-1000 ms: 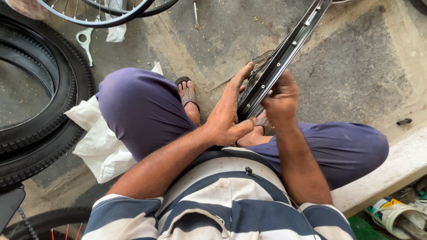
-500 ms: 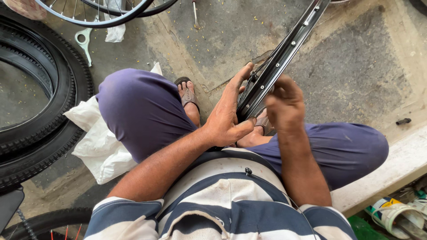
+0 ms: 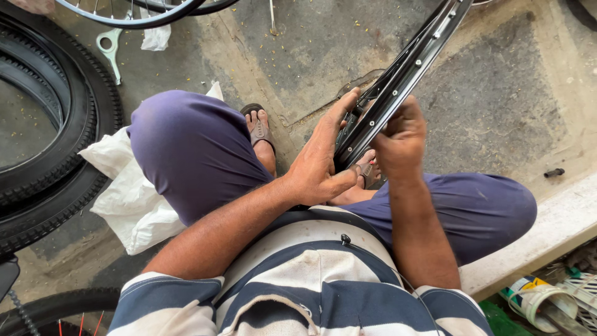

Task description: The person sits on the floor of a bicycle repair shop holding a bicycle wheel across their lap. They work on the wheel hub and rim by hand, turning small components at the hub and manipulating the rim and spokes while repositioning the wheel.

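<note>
Floor [image 3: 510,93]: bare concrete, stained, with a raised pale ledge [image 3: 559,230] at 4 o'clock.

Tyres [image 3: 56,162]: 2 black ones counted, stacked flat at 9 o'clock, partly cut off by the frame edge. A third tyre edge [image 3: 56,305] with spokes shows at 7 o'clock. 1 spoked wheel [image 3: 124,15] lies at 11 o'clock.

Wheel rim [image 3: 404,71]: 1, black, with a row of spoke holes along its inner face. It stands on edge between the person's knees. The visible arc has its long axis running from centre frame up toward 1 o'clock, where it leaves the frame; the lower end sits at the hands.

White bag [image 3: 134,199]: 1, crumpled, on the floor at 8 o'clock beside the left knee.

Hands: 2. Left hand [image 3: 320,165] lies against the rim's left side, fingers extended along it, thumb curled beneath the lower end. Right hand [image 3: 401,137] is curled closed against the rim's right side; whether it pinches anything small I cannot tell.

Sandalled foot [image 3: 258,127]: 1, at 12 o'clock of the left hand.

Spanner [image 3: 109,50]: 1, pale, at 10 o'clock.

Small dark bolt-like piece [image 3: 553,172]: 1, at 3 o'clock.
</note>
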Motion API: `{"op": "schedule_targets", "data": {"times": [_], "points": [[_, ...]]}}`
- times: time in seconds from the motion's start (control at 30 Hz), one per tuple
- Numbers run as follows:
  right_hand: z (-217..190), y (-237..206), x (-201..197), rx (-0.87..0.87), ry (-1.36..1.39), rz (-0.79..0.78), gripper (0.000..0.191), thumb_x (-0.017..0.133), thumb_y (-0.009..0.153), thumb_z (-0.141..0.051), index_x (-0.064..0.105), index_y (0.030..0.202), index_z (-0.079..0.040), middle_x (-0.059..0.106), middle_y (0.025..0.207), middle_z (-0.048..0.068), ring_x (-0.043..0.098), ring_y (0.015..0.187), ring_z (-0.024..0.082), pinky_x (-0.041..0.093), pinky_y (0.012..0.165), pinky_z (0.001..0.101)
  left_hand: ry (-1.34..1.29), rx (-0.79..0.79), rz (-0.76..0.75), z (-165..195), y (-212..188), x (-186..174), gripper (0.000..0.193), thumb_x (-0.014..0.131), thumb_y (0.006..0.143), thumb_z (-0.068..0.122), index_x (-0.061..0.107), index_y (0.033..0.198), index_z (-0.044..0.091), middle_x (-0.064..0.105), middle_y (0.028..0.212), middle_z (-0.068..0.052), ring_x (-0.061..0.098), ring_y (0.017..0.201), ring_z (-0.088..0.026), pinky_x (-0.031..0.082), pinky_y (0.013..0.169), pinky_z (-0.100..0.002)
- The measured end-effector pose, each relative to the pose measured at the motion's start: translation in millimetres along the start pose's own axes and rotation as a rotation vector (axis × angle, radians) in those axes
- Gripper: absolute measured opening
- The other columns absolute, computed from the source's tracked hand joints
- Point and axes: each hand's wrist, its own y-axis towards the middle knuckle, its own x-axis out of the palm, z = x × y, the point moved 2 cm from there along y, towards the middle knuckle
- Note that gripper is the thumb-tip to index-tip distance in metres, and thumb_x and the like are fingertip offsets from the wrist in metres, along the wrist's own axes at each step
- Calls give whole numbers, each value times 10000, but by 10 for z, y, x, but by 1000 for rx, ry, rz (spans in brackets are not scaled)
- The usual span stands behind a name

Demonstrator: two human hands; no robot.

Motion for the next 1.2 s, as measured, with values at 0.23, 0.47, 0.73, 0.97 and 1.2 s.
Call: {"op": "schedule_targets", "data": {"times": [0.23, 0.47, 0.73, 0.97, 1.2], "points": [[-18, -7, -44, 44, 160, 32, 286, 782, 883, 54, 679, 1135, -34, 736, 1122, 106, 733, 1029, 168, 613, 954, 297, 12, -21, 24, -12, -8, 1, 928, 746, 934, 136, 173, 1652, 1, 283, 1715, -231, 302, 1625, -366, 335, 1307, -450], [-57, 16, 28, 82, -200, -13, 416, 753, 947, 34, 656, 1344, -43, 689, 1107, 48, 686, 1027, 125, 617, 1001, 310, 19, 42, 20, 5, 9, 9, 924, 736, 934, 124, 165, 1649, -4, 267, 1712, -233, 293, 1626, -371, 321, 1323, -452], [-67, 55, 57, -11, -260, 16, 270, 767, 977, 31, 674, 1220, -38, 732, 1076, 112, 727, 973, 147, 618, 864, 311, 80, 83, 20, 26, 10, 11, 911, 728, 923, 118, 179, 1641, 2, 273, 1698, -236, 292, 1623, -385, 282, 1345, -458], [-50, -13, -51, -13, 287, 43, 190, 773, 936, -38, 694, 1103, 3, 746, 1090, 124, 745, 983, 181, 622, 892, 293, 14, 22, 40, 26, 7, 28, 902, 725, 929, 113, 183, 1642, 5, 284, 1704, -249, 305, 1622, -391, 314, 1320, -437], [54, 11, -8, -55, -296, 59, 258, 717, 1026, 43, 680, 1274, -18, 738, 1066, 114, 737, 920, 139, 625, 818, 263, 70, 89, 21, 21, 13, 34, 972, 717, 841, 67, 170, 1642, 7, 255, 1714, -236, 265, 1638, -397, 250, 1362, -454]]}}
